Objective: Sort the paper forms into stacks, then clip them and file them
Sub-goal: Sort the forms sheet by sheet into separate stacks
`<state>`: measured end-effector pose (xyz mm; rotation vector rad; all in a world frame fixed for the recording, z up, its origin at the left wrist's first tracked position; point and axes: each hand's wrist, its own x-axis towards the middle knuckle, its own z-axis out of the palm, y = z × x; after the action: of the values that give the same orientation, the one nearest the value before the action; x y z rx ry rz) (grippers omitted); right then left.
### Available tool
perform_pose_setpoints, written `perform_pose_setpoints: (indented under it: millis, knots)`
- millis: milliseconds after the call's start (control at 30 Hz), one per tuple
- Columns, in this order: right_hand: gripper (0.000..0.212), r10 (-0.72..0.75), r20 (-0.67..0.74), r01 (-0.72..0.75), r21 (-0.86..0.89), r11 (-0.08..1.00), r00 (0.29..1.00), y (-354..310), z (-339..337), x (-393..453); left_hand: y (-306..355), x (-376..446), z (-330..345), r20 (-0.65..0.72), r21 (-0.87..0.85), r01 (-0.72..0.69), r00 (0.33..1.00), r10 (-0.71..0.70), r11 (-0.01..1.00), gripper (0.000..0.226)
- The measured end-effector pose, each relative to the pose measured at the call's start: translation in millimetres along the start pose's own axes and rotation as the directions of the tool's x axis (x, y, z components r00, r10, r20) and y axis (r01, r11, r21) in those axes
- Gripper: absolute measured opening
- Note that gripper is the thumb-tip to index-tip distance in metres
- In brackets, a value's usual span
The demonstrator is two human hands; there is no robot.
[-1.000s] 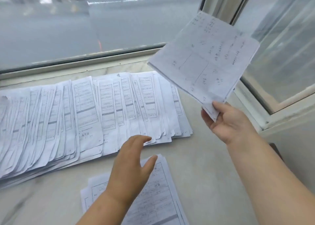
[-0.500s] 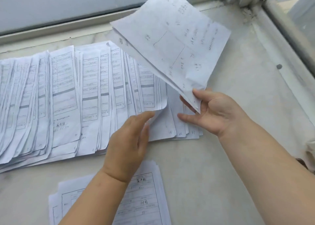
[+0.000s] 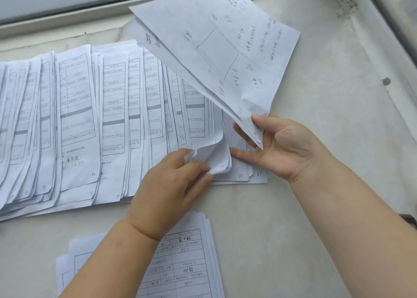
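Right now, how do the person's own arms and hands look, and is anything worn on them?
Both forearms are bare up to the frame's edge: no sleeves show. The left hand and the right hand carry no gloves, and no ring, watch or bracelet is visible at fingers or wrists. The visible nails look short and unpainted. No markings can be seen.

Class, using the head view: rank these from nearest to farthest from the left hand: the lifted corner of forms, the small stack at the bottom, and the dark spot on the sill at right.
1. Lifted corner of forms, at the left hand's fingers.
2. Small stack, below, beside the wrist.
3. Dark spot, far right.
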<state>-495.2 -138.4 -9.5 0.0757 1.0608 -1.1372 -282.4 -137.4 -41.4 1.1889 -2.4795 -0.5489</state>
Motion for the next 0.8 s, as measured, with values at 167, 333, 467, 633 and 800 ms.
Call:
perform_pose_setpoints:
  millis: [167, 333, 467, 633, 800]
  knots:
    - [0.021, -0.003, 0.022, 0.002, 0.055, 0.998, 1.0, 1, 0, -1, 4, -1, 0, -0.053, -0.319, 0.214, 0.969, -0.243, 0.923, 0.021]
    - [0.023, -0.011, 0.007, 0.011, 0.046, 0.999, 1.0, 2, 1, -1, 12, 0, 1, -0.014, -0.445, 0.329, 0.928, -0.373, 0.833, 0.021]
    - [0.023, -0.012, 0.002, 0.011, 0.046, 0.999, 1.0, 3, 0, -1, 16, 5, 4, -0.12, -0.43, 0.375, 0.878, -0.464, 0.821, 0.014]
    - [0.022, -0.016, 0.001, 0.016, 0.046, 0.999, 1.0, 4, 1, -1, 17, 3, 11, -0.248, -0.456, 0.397, 0.803, -0.542, 0.797, 0.021]
    - [0.023, -0.024, 0.025, 0.022, 0.049, 0.999, 0.999, 3, 3, -3, 8, -4, 11, -0.346, -0.414, 0.173, 0.878, -0.33, 0.894, 0.05]
